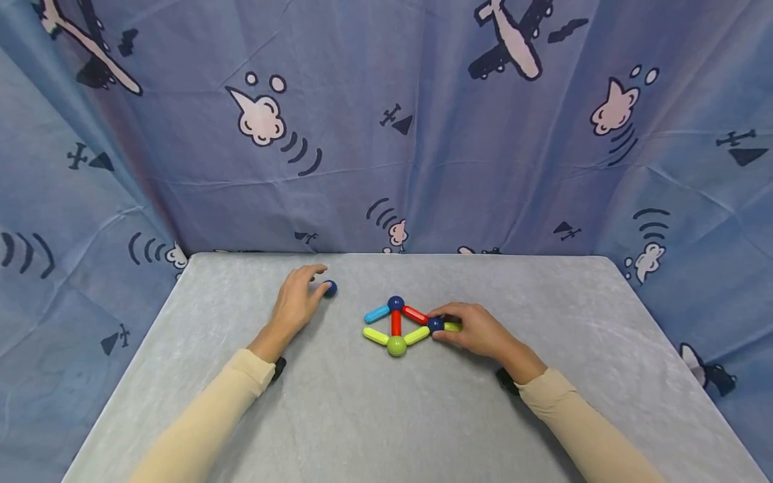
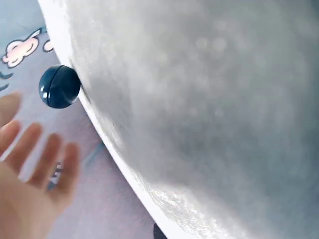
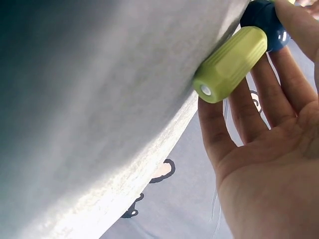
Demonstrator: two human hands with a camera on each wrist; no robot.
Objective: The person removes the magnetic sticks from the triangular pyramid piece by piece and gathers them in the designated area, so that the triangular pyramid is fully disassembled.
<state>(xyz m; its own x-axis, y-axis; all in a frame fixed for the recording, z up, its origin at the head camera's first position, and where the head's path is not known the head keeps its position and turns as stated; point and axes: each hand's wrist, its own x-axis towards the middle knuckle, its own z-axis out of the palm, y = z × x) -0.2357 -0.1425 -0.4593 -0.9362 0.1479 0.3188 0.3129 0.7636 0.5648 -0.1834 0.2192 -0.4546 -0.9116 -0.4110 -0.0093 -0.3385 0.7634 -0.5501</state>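
Observation:
A loose dark blue ball (image 1: 331, 289) lies on the table beside my left hand (image 1: 296, 300). In the left wrist view the fingers are spread, a small gap from the ball (image 2: 59, 87). My right hand (image 1: 480, 329) pinches another dark blue ball (image 1: 436, 325) between thumb and fingers. That ball is the right corner of a flat figure of rods and balls. A lime rod (image 3: 232, 64) sticks out of it beneath the palm. Red rods (image 1: 396, 323), lime rods (image 1: 417, 335), a light blue rod (image 1: 377, 314), a blue ball (image 1: 396, 304) and a green ball (image 1: 396, 346) make up the rest.
The grey cloth-covered table (image 1: 374, 416) ends at a straight back edge. Behind it and at both sides hangs a blue curtain (image 1: 350, 121) printed with planes and clouds. A dark band (image 1: 507, 381) shows at the right wrist.

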